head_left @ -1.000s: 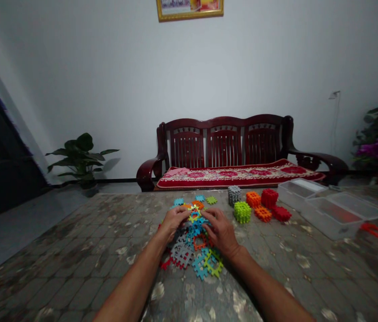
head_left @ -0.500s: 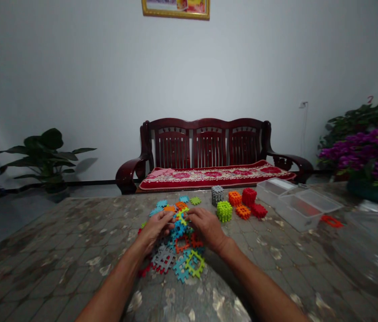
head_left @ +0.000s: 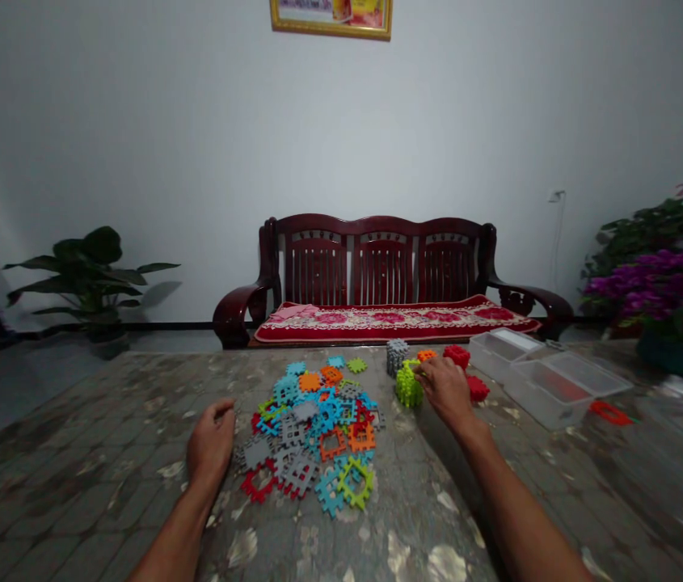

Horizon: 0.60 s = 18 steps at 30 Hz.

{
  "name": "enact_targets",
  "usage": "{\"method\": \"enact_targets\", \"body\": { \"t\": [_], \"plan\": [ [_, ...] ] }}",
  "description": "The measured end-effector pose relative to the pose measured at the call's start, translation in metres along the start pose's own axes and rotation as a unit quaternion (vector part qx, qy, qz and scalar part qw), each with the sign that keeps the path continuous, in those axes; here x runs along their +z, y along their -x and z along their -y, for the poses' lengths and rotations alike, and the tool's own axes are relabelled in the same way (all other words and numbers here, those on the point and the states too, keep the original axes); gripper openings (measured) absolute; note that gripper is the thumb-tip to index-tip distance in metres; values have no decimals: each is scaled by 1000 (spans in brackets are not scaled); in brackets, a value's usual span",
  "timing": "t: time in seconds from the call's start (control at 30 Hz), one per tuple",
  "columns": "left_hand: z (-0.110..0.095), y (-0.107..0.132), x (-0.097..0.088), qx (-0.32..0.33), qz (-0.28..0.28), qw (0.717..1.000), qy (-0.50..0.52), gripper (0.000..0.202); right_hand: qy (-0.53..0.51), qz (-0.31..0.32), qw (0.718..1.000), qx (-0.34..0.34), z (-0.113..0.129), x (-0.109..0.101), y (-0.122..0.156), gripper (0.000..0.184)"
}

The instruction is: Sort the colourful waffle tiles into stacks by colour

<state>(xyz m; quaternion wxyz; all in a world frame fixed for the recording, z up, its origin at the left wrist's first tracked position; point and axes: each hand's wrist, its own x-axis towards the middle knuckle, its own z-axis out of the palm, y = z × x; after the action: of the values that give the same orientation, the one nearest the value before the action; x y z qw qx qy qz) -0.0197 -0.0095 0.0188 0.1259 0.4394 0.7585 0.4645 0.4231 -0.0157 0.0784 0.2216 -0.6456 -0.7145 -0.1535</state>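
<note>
My right hand [head_left: 447, 390] is at the yellow-green stack [head_left: 407, 388] of toothed plastic building pieces, its fingers pinched on a yellow-green piece [head_left: 411, 367] at the top. Just left of the loose heap, my left hand [head_left: 212, 440] rests on the table with curled fingers and nothing visible in them. The heap mixes flat interlocking pieces: blue [head_left: 329, 414], grey [head_left: 296, 469], orange [head_left: 332, 444], red [head_left: 259, 482] and yellow-green [head_left: 356, 483]. A grey stack [head_left: 397, 356] stands behind the yellow-green one. My right hand partly hides the orange pieces [head_left: 427, 355] and red stacks [head_left: 457, 356].
Clear plastic boxes [head_left: 550, 388] stand at the right, with an orange-red piece [head_left: 611, 413] beside them. Nearer is a large transparent container [head_left: 674, 461]. Purple flowers [head_left: 668, 283] stand at the far right. A wooden bench [head_left: 377, 267] is beyond the patterned table [head_left: 135, 420].
My hands have parted from over the heap. The right one moved right to the yellow-green stack; the left one moved left onto the table. The view shifted slightly.
</note>
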Motion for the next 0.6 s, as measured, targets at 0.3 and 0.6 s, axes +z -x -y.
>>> {"method": "enact_targets", "body": {
  "t": [0.3,0.6],
  "plan": [
    [3,-4,3,15,33,997,-67,31,19,48,999,-8,5,3,-4,14],
    [-2,1,0,20,40,996,-76,30,-44,-19,999,-21,-1,10,1,18]
  ]
}}
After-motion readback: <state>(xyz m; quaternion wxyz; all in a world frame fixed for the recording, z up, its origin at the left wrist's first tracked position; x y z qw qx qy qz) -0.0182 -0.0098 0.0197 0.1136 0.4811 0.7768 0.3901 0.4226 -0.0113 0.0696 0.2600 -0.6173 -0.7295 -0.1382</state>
